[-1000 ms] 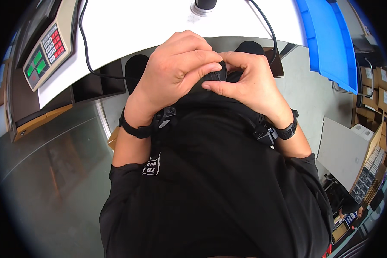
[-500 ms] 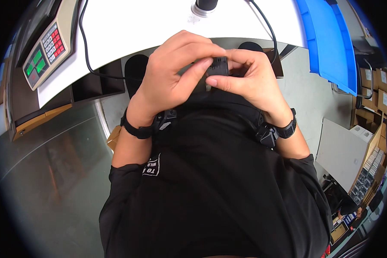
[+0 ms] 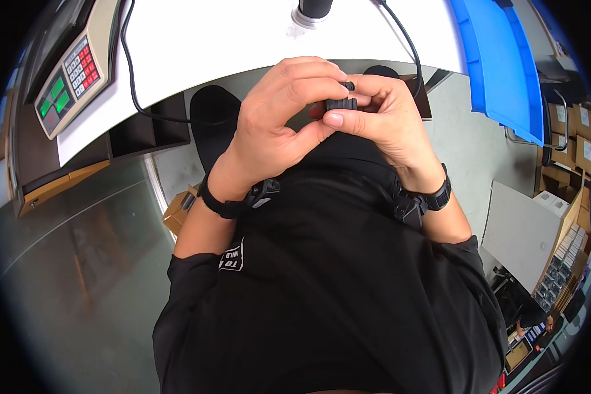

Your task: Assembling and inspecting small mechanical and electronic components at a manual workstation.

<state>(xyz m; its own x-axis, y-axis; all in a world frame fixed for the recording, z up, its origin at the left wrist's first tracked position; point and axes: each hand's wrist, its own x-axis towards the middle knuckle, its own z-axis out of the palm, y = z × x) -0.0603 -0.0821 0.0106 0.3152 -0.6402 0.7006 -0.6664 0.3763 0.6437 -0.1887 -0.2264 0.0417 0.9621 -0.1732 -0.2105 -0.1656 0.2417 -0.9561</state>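
Observation:
Between my fingertips, just past the near edge of the table, is a small black ribbed object. It looks like a stack of thin black pieces, but its exact kind is hard to make out. My right hand is closed around it, thumb on the near side and fingers behind. From the other side, my left hand pinches at it with bent fingers and thumb. A smaller dark part shows above it by the left fingertips. The fingers cover much of both parts.
Across the white table run black cables. A scale with lit green displays stands at the left, and a black cylinder on a metal base at the far middle. A blue bin is at the right. Cardboard boxes lie beyond it.
My left hand has shifted right and its thumb has come against the right thumb. The black object has turned, so its ribbed edge now shows, with a gap beneath the smaller dark part.

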